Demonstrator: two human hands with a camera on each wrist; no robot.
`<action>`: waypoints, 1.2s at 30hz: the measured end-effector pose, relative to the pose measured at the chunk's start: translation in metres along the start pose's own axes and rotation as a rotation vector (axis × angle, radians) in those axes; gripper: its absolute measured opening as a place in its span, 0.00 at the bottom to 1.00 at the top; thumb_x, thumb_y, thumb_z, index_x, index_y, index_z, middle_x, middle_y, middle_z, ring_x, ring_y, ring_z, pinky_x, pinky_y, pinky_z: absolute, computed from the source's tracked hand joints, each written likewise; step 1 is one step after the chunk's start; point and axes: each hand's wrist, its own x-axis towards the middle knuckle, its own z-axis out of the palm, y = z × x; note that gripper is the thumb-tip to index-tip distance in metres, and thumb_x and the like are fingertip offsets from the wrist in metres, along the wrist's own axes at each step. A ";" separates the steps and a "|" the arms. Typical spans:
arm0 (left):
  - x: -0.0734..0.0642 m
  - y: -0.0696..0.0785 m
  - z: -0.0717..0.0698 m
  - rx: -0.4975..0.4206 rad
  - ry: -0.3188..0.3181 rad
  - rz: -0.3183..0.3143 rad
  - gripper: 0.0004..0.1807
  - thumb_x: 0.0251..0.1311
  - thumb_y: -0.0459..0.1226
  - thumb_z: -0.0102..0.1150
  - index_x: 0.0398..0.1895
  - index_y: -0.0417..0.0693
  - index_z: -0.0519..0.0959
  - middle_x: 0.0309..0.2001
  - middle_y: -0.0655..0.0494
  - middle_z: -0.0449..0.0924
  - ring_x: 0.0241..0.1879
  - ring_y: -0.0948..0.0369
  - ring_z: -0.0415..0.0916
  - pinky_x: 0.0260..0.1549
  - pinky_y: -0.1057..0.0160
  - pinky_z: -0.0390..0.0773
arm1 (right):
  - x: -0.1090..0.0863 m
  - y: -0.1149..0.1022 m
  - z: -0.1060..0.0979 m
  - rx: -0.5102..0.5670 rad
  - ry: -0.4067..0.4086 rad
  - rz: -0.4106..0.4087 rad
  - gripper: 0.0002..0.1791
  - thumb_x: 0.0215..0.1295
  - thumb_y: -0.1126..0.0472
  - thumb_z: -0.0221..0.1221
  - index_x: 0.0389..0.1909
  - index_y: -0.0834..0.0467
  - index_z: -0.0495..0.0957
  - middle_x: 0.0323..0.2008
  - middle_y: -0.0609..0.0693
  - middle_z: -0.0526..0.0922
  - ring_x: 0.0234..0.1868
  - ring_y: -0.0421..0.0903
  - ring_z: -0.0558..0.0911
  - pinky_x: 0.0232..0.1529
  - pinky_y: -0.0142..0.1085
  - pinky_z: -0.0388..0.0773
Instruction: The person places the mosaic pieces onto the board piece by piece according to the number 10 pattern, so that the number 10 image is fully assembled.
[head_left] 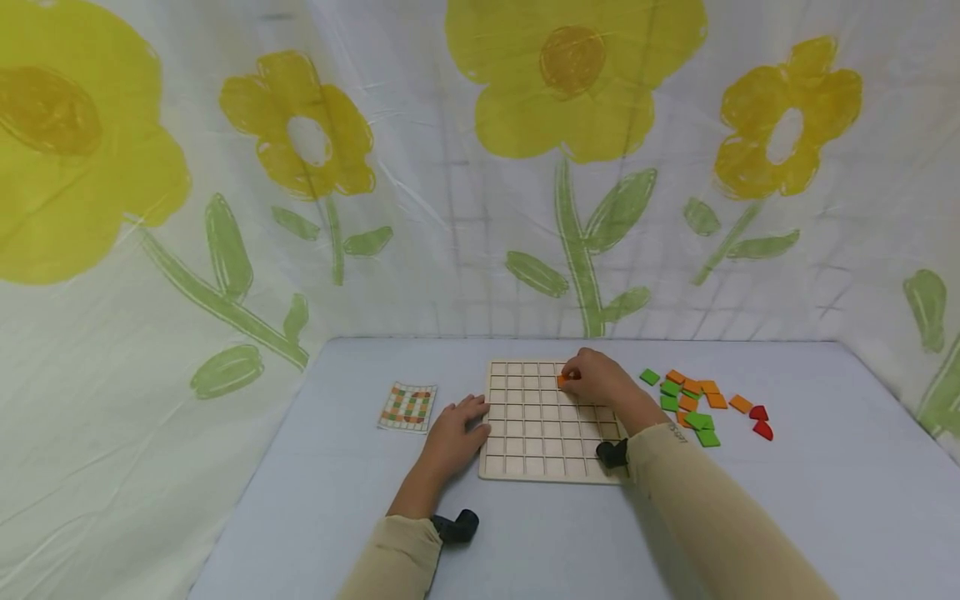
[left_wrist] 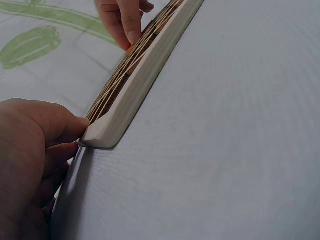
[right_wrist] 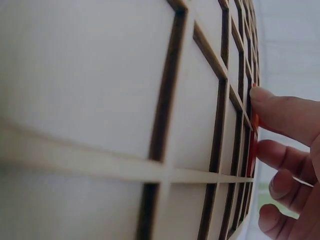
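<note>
A square wooden grid board lies on the table in front of me. My right hand is over its far right part and pinches a small orange tile between thumb and fingers at the cells. In the right wrist view the orange tile is partly behind the thumb, and a red piece shows beside it, under the index finger. My left hand rests at the board's left edge with relaxed fingers. Its thumb touches the board's corner in the left wrist view.
Left of the board lies a small card printed with a coloured grid pattern. To the right are scattered orange tiles, green tiles and two red pieces. A curtain with painted flowers hangs behind the table.
</note>
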 end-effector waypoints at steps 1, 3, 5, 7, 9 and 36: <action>0.000 0.000 0.000 -0.001 0.001 0.001 0.21 0.66 0.41 0.57 0.62 0.47 0.78 0.69 0.55 0.71 0.73 0.54 0.60 0.76 0.51 0.53 | 0.000 0.001 0.000 0.003 0.003 0.006 0.14 0.67 0.57 0.63 0.50 0.58 0.84 0.50 0.56 0.77 0.48 0.52 0.77 0.50 0.47 0.79; 0.000 0.000 0.000 -0.001 0.000 0.000 0.22 0.66 0.42 0.57 0.62 0.47 0.78 0.69 0.55 0.71 0.73 0.54 0.60 0.76 0.50 0.53 | -0.001 0.004 0.000 0.016 0.004 0.017 0.15 0.67 0.56 0.62 0.51 0.58 0.83 0.51 0.56 0.77 0.50 0.53 0.77 0.51 0.48 0.79; 0.000 0.000 0.000 -0.002 -0.002 -0.002 0.22 0.66 0.42 0.57 0.62 0.47 0.78 0.69 0.55 0.71 0.73 0.54 0.60 0.76 0.50 0.53 | -0.004 0.006 -0.003 0.047 -0.002 0.037 0.18 0.68 0.55 0.61 0.55 0.59 0.81 0.52 0.58 0.77 0.52 0.55 0.77 0.52 0.49 0.79; 0.000 0.000 -0.001 -0.004 -0.003 -0.002 0.22 0.66 0.42 0.57 0.62 0.47 0.77 0.69 0.55 0.70 0.73 0.54 0.60 0.76 0.50 0.53 | -0.007 0.012 -0.007 0.069 0.003 0.069 0.20 0.69 0.53 0.60 0.57 0.58 0.80 0.52 0.57 0.77 0.52 0.55 0.78 0.51 0.49 0.80; 0.000 0.000 -0.001 -0.005 -0.001 0.000 0.22 0.66 0.42 0.57 0.62 0.47 0.77 0.69 0.55 0.70 0.73 0.54 0.60 0.76 0.50 0.53 | -0.013 0.020 -0.014 0.086 0.014 0.099 0.21 0.69 0.52 0.60 0.58 0.58 0.79 0.51 0.57 0.78 0.51 0.55 0.78 0.49 0.50 0.80; 0.000 0.003 -0.001 0.003 0.005 -0.012 0.22 0.66 0.41 0.58 0.62 0.47 0.78 0.69 0.55 0.70 0.73 0.54 0.60 0.76 0.50 0.53 | -0.094 0.075 -0.030 -0.056 -0.067 0.123 0.16 0.58 0.49 0.69 0.41 0.55 0.86 0.29 0.45 0.78 0.32 0.43 0.73 0.31 0.33 0.72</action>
